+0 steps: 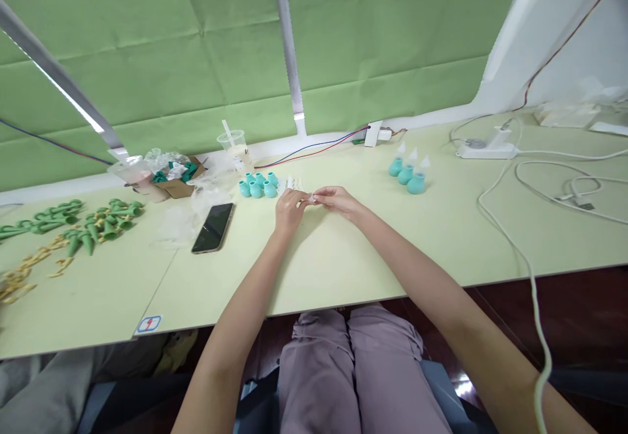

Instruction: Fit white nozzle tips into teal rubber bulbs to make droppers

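Observation:
Over the middle of the table, my left hand (289,211) and my right hand (337,201) meet fingertip to fingertip. Both pinch one small white piece (311,199), mostly covered by the fingers; it resembles a nozzle tip, though its exact kind is unclear. Just behind my left hand lie several small white parts (294,183). Left of them stands a group of turquoise bulbs (256,188) with open necks. Off to the right, three turquoise bulbs with white pointed tips (405,173) stand upright in a slanting row.
A phone (212,228) lies left of my arms, beside crumpled clear plastic (179,221). Drink cups (235,149) and a small cardboard box (179,187) stand behind. Green cone-shaped pieces (105,224) lie far left. A power strip (488,149) with a white cable (520,251) occupies the right.

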A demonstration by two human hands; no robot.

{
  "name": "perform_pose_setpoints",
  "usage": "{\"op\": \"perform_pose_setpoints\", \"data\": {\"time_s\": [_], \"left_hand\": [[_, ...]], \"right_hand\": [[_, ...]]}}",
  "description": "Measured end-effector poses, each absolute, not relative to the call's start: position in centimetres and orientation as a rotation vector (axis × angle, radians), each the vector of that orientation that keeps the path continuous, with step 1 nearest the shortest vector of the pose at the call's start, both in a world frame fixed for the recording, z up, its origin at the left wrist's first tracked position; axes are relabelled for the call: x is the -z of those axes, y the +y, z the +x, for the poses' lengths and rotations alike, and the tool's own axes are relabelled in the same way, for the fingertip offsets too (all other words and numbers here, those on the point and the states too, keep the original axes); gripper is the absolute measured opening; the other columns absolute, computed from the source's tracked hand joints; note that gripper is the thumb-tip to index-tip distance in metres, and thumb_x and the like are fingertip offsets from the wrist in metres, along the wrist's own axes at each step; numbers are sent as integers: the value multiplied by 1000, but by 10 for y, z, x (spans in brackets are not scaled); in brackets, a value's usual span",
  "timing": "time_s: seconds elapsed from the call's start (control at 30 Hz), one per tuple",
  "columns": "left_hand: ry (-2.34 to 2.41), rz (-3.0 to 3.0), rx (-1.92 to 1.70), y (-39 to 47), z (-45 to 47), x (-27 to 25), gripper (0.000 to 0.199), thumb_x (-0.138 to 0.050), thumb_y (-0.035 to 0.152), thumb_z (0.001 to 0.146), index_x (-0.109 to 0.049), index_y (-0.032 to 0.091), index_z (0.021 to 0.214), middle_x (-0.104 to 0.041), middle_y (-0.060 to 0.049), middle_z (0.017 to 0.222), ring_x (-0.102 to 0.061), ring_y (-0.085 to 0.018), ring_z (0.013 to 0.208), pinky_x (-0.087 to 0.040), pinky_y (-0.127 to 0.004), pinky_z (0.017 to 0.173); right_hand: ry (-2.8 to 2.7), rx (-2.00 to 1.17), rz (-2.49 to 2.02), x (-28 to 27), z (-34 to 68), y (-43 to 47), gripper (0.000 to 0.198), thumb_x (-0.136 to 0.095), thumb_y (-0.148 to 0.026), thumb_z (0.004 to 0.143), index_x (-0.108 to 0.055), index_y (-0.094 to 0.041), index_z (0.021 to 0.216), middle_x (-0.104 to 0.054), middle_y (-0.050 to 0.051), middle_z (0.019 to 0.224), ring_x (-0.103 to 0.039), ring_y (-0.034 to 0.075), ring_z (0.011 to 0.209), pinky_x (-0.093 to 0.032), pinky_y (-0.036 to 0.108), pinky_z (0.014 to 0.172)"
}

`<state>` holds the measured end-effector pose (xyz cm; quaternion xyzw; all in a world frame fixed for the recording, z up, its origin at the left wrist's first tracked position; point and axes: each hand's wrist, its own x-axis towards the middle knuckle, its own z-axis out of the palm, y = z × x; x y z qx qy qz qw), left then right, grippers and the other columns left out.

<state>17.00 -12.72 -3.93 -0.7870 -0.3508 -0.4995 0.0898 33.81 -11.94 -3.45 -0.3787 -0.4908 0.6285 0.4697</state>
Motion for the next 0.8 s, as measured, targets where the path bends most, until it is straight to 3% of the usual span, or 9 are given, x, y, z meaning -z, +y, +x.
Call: {"op": "perform_pose_setpoints", "data": {"time_s": [0.17,0.5,0.8], "left_hand": [[-1012,-2323,1428,-132,171,36,12,-57,25,83,-66,20,76,-68,-2,71,-57,-14,67,-44,-28,66],[-964,-2277,1450,-137,171,34,22,-49,26,88,-65,20,74,-67,-2,68,-57,-13,63,-43,-29,62],[-801,-2261,1440,-137,170,36,15,-51,19,86,-64,18,77,-68,-3,71,-59,-12,65,-45,-27,62]], "right_hand": [[-1095,-1649,-897,35,337,-120,31,-86,-29,42,-69,-17,65,-68,3,72,-57,11,68,-42,23,62],[-1004,-1715,-878,33,332,-123,27,-87,-21,41,-68,-17,60,-67,2,67,-60,11,70,-43,22,62],[-1016,-1711,-872,35,331,-124,30,-87,-22,38,-67,-16,59,-66,1,66,-58,10,67,-43,23,64]]}}
